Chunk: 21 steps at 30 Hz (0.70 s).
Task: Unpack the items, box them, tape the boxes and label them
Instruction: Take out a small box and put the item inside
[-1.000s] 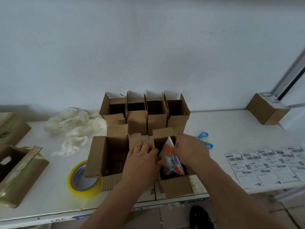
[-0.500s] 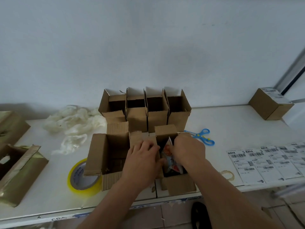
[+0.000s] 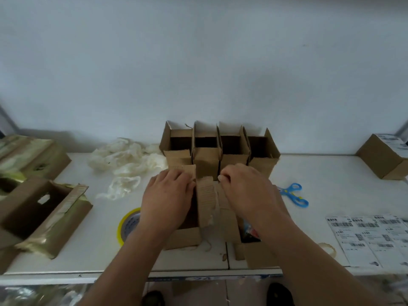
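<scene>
Cardboard, brown and corrugated: the small open box (image 3: pixel 229 221) at the table's (image 3: pixel 331 173) near edge holds a colourful snack packet (image 3: pixel 250 230), standing on end, long axis upright, top leaning toward me. The right hand (image 3: pixel 249 191) curls over a flap; the left hand (image 3: pixel 169 195) lies flat on the neighbouring box. Folding hard could, I'd say, crush the packet or leave a flap springing up.

right hand (image 3: pixel 249 191) lets go of snack packet (image 3: pixel 250 230), now deep in right box (image 3: pixel 254 250); both hands move up to box flaps (image 3: pixel 206 195), left hand (image 3: pixel 167 199) flat over left box (image 3: pixel 183 239)
</scene>
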{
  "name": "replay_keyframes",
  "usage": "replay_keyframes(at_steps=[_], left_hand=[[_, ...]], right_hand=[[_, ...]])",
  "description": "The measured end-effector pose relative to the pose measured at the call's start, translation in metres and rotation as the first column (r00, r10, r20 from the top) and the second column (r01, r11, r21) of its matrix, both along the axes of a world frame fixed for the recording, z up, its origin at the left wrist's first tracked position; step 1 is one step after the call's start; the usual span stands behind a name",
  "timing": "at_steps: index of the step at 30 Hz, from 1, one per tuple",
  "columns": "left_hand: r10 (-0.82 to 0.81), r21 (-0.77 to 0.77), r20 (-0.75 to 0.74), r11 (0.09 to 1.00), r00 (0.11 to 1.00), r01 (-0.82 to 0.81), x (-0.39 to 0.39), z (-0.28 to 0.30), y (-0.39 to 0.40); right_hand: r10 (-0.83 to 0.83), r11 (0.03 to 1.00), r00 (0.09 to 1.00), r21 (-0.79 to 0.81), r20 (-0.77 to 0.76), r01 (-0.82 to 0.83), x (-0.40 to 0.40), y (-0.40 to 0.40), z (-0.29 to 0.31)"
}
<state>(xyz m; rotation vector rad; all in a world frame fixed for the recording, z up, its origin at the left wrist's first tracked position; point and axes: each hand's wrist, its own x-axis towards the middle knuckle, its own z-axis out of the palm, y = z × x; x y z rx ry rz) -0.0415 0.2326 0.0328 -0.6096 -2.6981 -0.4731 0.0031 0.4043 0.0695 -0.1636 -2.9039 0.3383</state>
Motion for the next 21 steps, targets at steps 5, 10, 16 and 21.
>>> replay_keyframes(at_steps=[5, 10, 16, 21], left_hand=[[0.160, 0.013, 0.048, 0.987, 0.986, -0.161, -0.022, 0.001, -0.068], [0.274, 0.005, 0.218, 0.959, 0.937, -0.282, -0.034, -0.005, -0.132], [0.300, 0.096, 0.341, 0.932, 0.891, -0.350, -0.047, -0.015, -0.164], [0.268, 0.104, 0.371, 0.939, 0.889, -0.327, -0.051, -0.023, -0.171]], right_hand=[[0.172, 0.985, 0.985, -0.003, -0.028, -0.172, -0.040, -0.057, 0.000], [0.229, 0.972, 0.973, -0.062, 0.025, -0.227, -0.090, -0.114, -0.013], [0.296, 0.955, 0.926, -0.059, 0.234, -0.290, -0.134, -0.167, -0.035], [0.292, 0.929, 0.838, 0.071, 0.460, -0.363, -0.168, -0.198, -0.051]])
